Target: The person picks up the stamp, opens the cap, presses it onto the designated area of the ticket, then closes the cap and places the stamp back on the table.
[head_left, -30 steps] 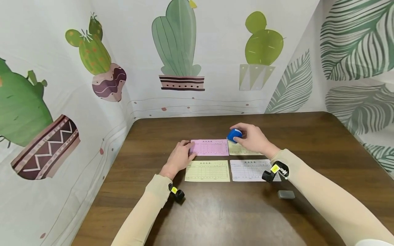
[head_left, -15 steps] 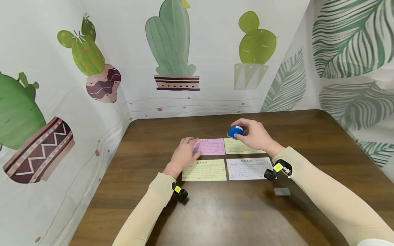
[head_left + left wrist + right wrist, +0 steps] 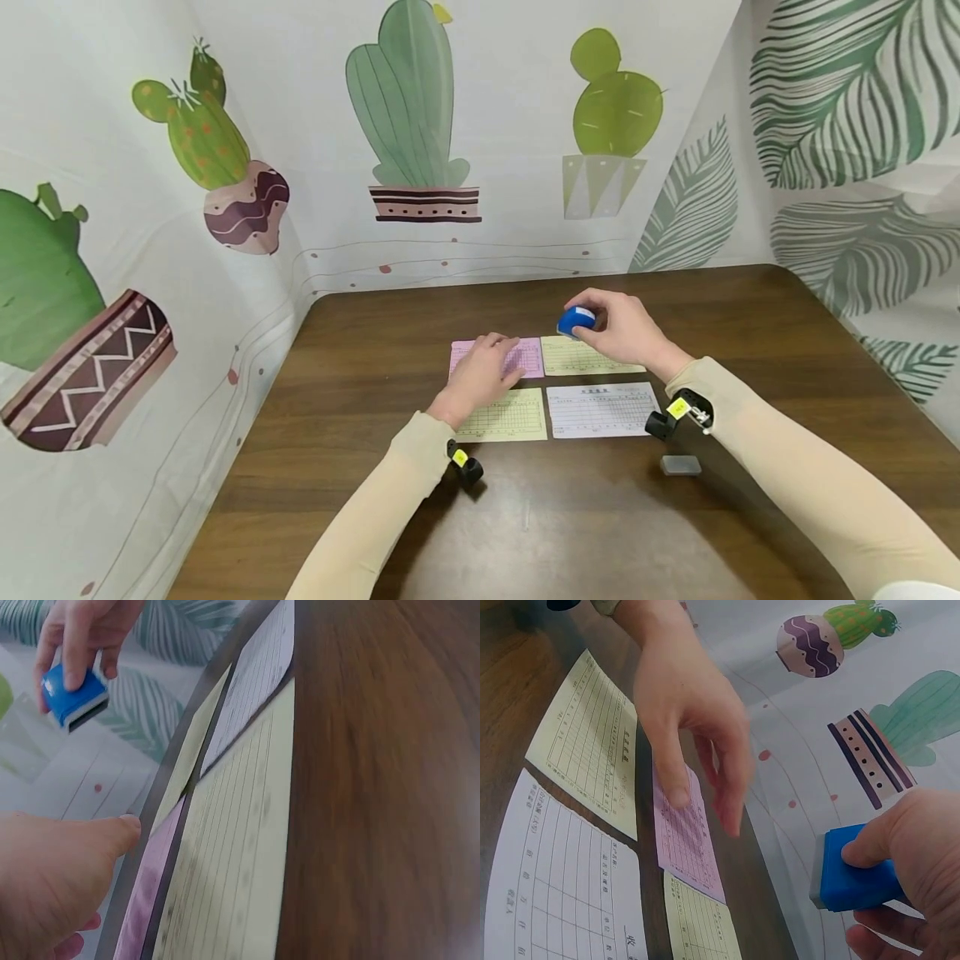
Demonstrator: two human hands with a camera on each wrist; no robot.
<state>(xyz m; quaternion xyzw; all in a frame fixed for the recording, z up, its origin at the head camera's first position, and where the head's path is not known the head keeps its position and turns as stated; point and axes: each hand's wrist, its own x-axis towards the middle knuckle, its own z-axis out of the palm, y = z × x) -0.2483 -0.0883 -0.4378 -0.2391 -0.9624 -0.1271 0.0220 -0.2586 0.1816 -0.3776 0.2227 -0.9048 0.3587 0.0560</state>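
Note:
My right hand (image 3: pixel 628 332) pinches a blue stamp (image 3: pixel 576 321) between thumb and fingers, raised above the back right yellow receipt slip (image 3: pixel 585 357). In the right wrist view the stamp's grey-white base faces left, apart from the paper. My left hand (image 3: pixel 480 375) hovers with loosely bent fingers over the pink slip (image 3: pixel 532 360), partly covering it, and holds nothing. A second yellow slip (image 3: pixel 513 418) lies at the front left, with a white slip (image 3: pixel 600 412) beside it. All the slips carry printed grids.
A small grey rectangular piece (image 3: pixel 681 465) lies on the brown wooden table (image 3: pixel 555 525), in front of the white slip. Behind the table hangs a white cloth (image 3: pixel 517 242) printed with cacti and leaves. Each wrist wears a black camera.
My left hand has lifted from the pink slip's left edge and moved right across it. The right hand has risen slightly with the stamp, away from the back yellow slip.

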